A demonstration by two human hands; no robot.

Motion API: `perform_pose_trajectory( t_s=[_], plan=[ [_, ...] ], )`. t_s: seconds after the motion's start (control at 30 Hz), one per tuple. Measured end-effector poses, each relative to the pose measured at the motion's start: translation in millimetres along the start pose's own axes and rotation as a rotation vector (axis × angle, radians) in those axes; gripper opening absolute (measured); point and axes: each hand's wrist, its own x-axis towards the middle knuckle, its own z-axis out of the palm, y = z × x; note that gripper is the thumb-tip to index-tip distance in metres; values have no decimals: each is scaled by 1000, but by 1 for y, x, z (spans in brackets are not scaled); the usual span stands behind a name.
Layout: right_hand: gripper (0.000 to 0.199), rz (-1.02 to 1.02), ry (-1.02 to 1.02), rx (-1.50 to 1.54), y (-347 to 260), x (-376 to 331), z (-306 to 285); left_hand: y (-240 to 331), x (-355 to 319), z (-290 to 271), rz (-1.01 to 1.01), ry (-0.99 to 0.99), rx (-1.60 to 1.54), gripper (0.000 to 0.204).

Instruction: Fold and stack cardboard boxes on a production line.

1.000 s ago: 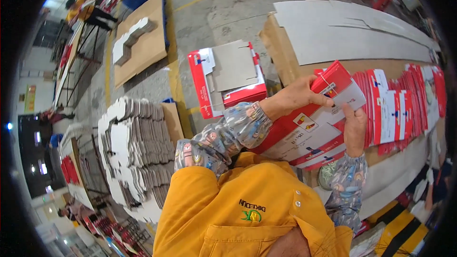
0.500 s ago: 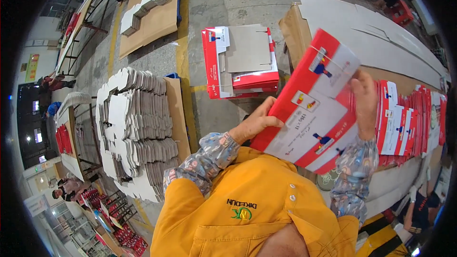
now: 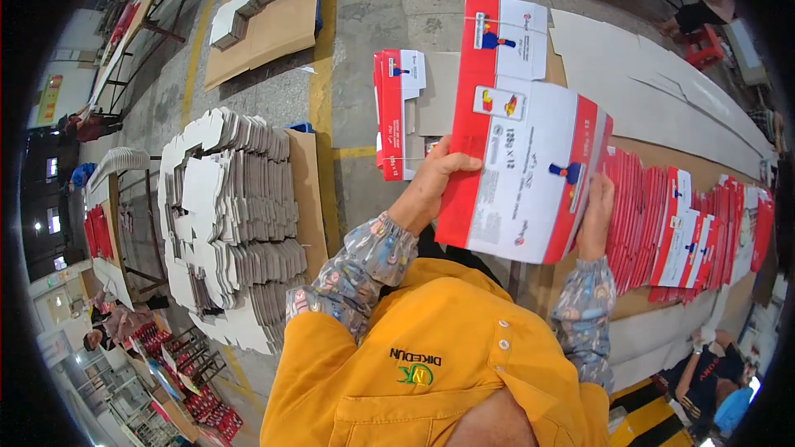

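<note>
Red-white flat carton (image 3: 530, 170) in the grip of 2 hands (image 3: 432, 185) near similar cartons (image 3: 636, 219)

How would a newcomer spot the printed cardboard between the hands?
Start at the big yellow jacket. Just above, between left hand and right hand, is the printed cardboard, red and white. Unlike the cardboard row at right, it is held up, broad face showing.

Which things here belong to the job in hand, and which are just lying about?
Likely belongs:
red-and-white cardboard, gripped by left hand, right hand at its edge
matching row at right
matching pile ahead

Probably lying about:
white cardboard stack at left
red stool
</note>
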Motion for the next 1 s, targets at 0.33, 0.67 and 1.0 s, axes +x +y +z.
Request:
perform_pose_trajectory(
  t_s=[0.33,0.67,1.0],
  plan=[
    [44,-204,-179,19,-149,9,131,60,47,38,999,346,1078,32],
    [20,-287,74,271,-152,64,211,89,85,47,1557,279,1485,14],
    [41,-217,-73,373,-134,41,160,142,96,-91,981,315,1147,83]
  ],
)
